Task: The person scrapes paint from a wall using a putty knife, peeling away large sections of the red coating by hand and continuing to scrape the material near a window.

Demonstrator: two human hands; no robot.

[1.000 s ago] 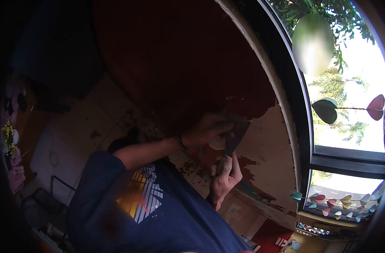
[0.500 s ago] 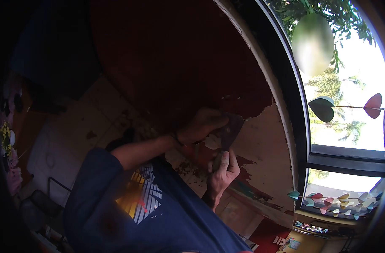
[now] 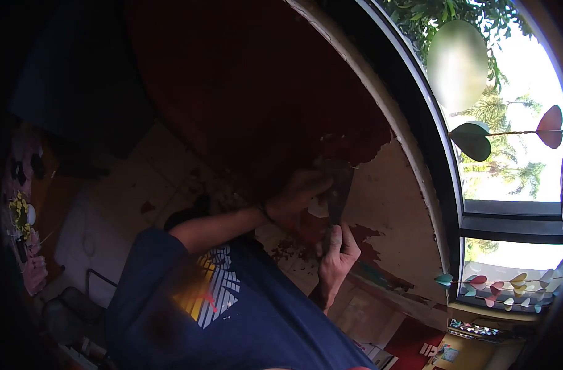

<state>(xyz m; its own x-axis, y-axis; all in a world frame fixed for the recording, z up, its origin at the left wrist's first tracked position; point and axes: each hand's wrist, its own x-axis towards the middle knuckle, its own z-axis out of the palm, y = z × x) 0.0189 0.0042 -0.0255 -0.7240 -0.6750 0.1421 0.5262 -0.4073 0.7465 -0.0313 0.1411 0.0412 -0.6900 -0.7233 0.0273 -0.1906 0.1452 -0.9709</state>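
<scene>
A paint scraper with a wide flat metal blade (image 3: 339,188) lies against the wall, near the ragged edge of the dark red paint (image 3: 263,92). My right hand (image 3: 338,250) is closed around its handle, thumb along it. My left hand (image 3: 303,190), with a dark band at the wrist, has its fingers pressed on the blade; shadow hides some of them. Bare cream wall (image 3: 386,188) shows beside the blade, with leftover red flakes (image 3: 369,240) lower down.
A dark-framed window (image 3: 509,225) stands on the right, with paper garlands (image 3: 509,287) hanging across it. Paint chips lie on the tiled floor (image 3: 164,163). A dark chair (image 3: 71,314) and a cluttered table (image 3: 31,240) are at the left.
The view has shifted slightly. My right hand has moved a little right and the scraper's blade stands at a steeper angle. Both hands remain on the scraper.
</scene>
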